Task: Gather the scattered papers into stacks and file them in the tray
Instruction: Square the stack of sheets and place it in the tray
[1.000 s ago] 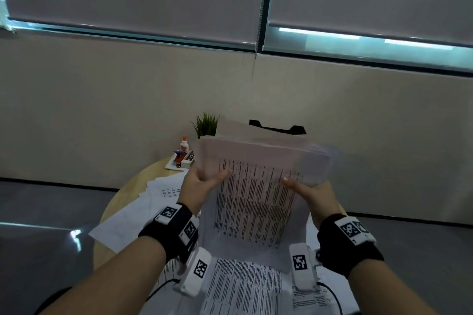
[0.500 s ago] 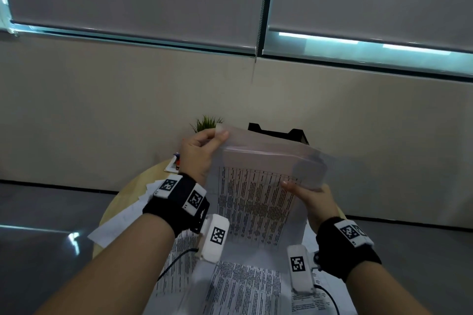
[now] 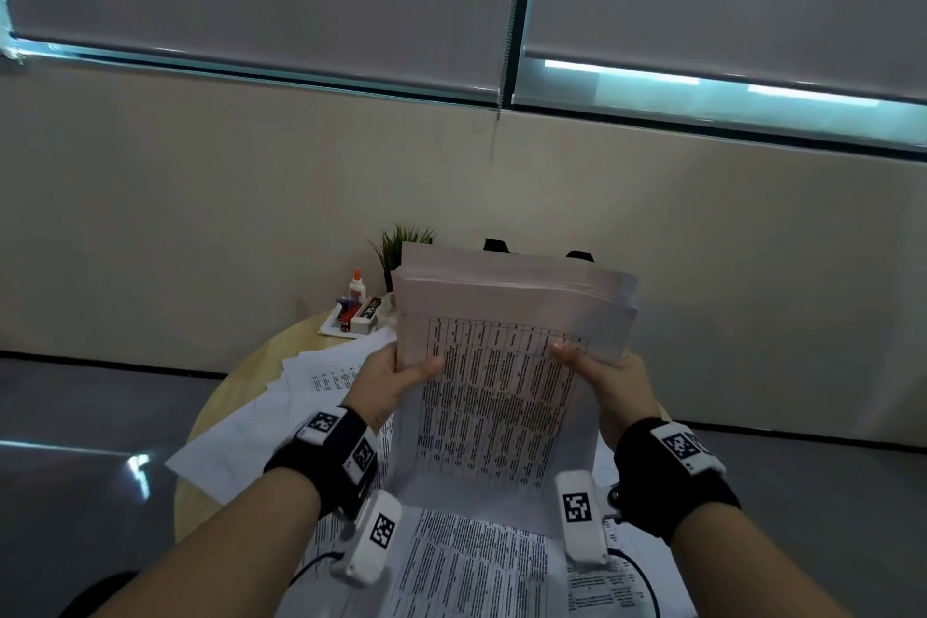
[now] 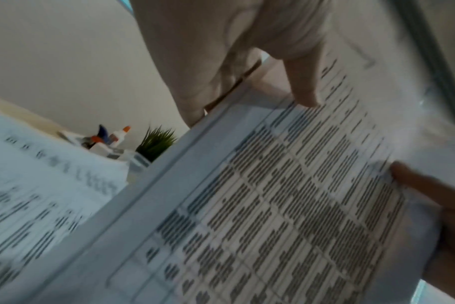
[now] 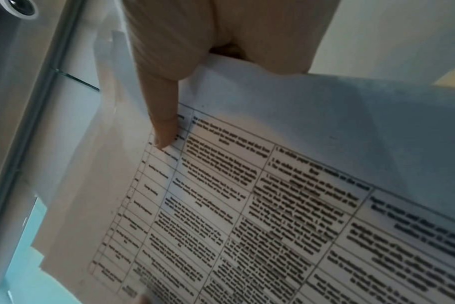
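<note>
Papers (image 3: 506, 366) stand upright, pinched between my left hand (image 3: 396, 379) and right hand (image 3: 609, 384); black tray (image 3: 494, 245) sits directly behind, far side.

Dim room, daylight strip under blinds (image 3: 702, 85); wrist views blurred

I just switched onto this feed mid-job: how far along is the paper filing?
Done: a thick stack of papers is gathered. In hand: left hand and right hand grip its side edges, holding it upright above the round table. Left: loose sheets still lie scattered there, and the black tray behind the stack hasn't received it.
</note>
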Demonstrator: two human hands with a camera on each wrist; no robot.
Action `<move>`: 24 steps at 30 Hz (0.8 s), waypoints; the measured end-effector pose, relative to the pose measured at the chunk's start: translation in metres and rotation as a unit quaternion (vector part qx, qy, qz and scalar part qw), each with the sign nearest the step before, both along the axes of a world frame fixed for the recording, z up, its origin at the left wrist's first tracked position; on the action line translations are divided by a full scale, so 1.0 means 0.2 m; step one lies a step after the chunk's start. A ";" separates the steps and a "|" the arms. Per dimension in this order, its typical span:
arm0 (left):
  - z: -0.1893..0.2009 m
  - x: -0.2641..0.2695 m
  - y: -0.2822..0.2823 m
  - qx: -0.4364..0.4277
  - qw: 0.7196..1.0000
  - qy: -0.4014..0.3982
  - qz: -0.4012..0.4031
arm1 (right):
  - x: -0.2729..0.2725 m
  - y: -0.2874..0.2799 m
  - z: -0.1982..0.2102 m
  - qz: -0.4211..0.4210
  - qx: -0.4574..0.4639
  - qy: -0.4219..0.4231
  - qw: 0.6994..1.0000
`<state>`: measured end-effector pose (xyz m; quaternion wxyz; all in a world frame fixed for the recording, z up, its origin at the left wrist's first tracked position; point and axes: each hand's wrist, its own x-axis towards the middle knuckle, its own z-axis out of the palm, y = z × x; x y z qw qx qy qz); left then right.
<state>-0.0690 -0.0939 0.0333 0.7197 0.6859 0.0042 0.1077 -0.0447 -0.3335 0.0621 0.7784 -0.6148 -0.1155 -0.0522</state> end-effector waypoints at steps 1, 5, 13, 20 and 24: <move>-0.03 0.01 -0.01 -0.016 1.000 0.005 0.015 | 0.00 0.00 0.00 -0.004 -0.005 0.001 1.000; -0.06 0.01 -0.05 -0.071 0.997 0.001 0.042 | -0.04 -0.02 -0.07 -0.020 -0.052 0.037 0.998; 0.07 -0.09 -0.14 -0.094 0.989 -0.058 0.096 | -0.13 0.05 -0.11 -0.075 -0.023 0.012 0.997; -0.02 -0.18 -0.12 -0.064 0.990 -0.039 0.116 | -0.19 0.06 -0.12 -0.038 -0.080 0.000 0.996; -0.12 -0.18 -0.10 -0.034 0.995 0.007 0.091 | -0.21 0.04 -0.15 -0.081 -0.094 -0.029 0.992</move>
